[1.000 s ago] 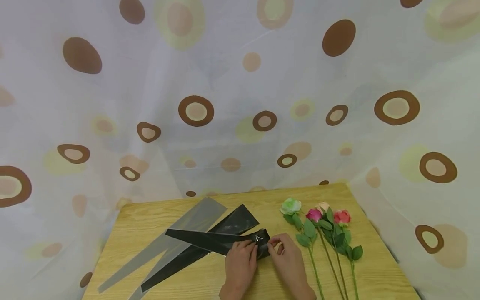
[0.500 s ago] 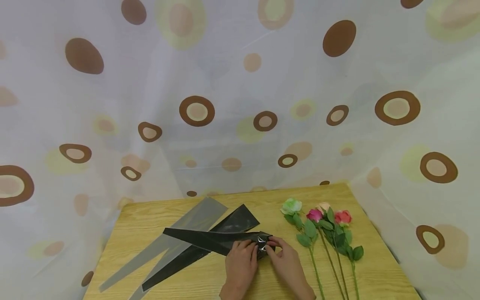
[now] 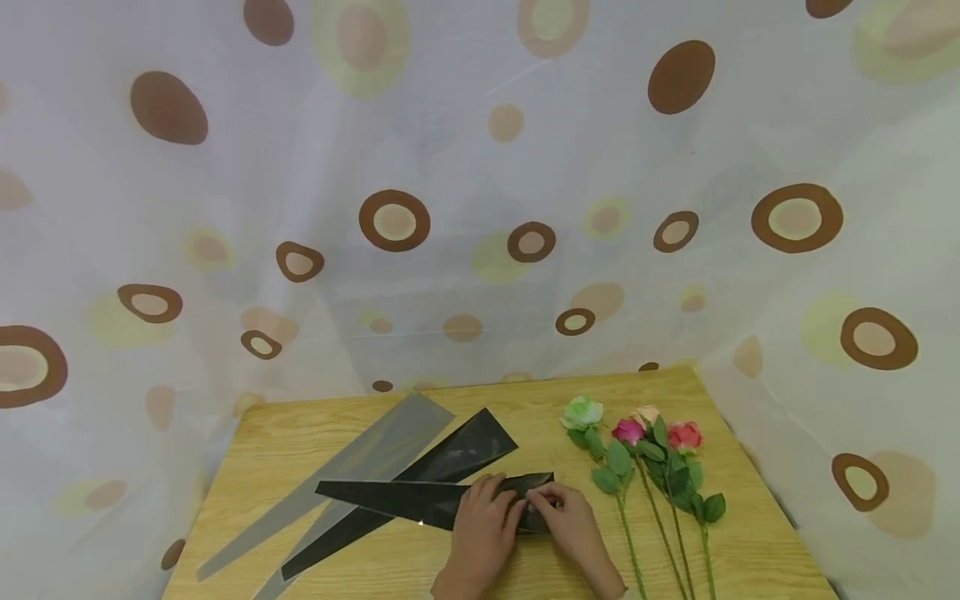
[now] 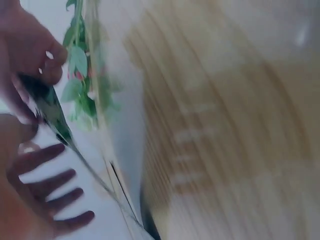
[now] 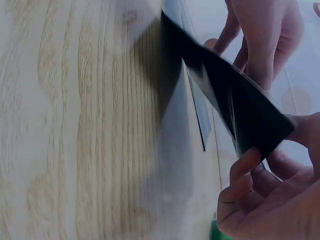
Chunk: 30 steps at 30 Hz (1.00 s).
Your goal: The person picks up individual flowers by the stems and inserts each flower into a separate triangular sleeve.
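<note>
A tapered black plastic flower sleeve (image 3: 390, 497) is raised off the table in both hands, its narrow tip pointing left. My left hand (image 3: 483, 525) holds it along the middle; in the left wrist view several of that hand's fingers (image 4: 55, 185) are spread apart beside the sleeve (image 4: 51, 110). At the wide end, my right hand (image 3: 573, 521) pinches the sleeve's edge between thumb and fingers. The right wrist view gives the broad dark face of the sleeve (image 5: 255, 115), with the right hand (image 5: 280, 185) at its corner. Part of the sleeve is hidden behind the left hand.
Another black sleeve (image 3: 472, 442) and translucent grey sleeves (image 3: 405, 433) lie crossed on the left of the wooden table (image 3: 360, 567). Artificial roses, among them a green-white one (image 3: 582, 413) and a coral one (image 3: 684, 435), lie on the right with long stems. A dotted curtain (image 3: 450, 283) surrounds the table.
The held sleeve's narrow tip has shifted left and toward the person. Its wide end, earlier crumpled and shiny, now looks flatter. The right hand's fingers have moved along its edge.
</note>
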Motion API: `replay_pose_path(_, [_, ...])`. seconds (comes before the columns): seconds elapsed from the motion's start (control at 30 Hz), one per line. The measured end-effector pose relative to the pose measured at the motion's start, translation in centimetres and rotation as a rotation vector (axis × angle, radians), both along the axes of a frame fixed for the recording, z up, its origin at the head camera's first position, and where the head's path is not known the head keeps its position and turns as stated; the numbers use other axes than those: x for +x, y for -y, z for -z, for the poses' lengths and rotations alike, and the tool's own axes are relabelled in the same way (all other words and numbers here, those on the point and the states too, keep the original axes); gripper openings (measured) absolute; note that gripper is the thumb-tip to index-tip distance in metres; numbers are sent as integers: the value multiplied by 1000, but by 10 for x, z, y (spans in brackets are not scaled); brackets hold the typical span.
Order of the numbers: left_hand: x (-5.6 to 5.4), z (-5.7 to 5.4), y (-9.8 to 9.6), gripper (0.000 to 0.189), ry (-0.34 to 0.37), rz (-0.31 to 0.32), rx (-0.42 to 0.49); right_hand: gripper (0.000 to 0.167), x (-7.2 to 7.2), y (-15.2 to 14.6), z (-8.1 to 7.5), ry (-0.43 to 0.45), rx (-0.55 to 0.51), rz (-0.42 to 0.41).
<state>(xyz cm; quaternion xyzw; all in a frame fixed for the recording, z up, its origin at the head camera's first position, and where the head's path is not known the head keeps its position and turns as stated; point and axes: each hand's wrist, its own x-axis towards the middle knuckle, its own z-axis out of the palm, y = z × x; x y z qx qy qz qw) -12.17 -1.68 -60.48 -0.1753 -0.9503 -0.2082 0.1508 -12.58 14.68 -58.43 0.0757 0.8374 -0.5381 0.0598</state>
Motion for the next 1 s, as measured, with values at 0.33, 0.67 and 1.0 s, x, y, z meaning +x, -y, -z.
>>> replay_pose_path(0.33, [-22,10,40,109,260,273,-147,27,-3,-11,11,12,-133,-95])
replay_pose_path(0.67, [-34,11,51,107,409,317,-35,30,-5,-16,13,56,-298,-125])
replay_pose_path(1.0, [-40,11,54,104,355,284,-66,36,-8,-23,14,69,-351,-129])
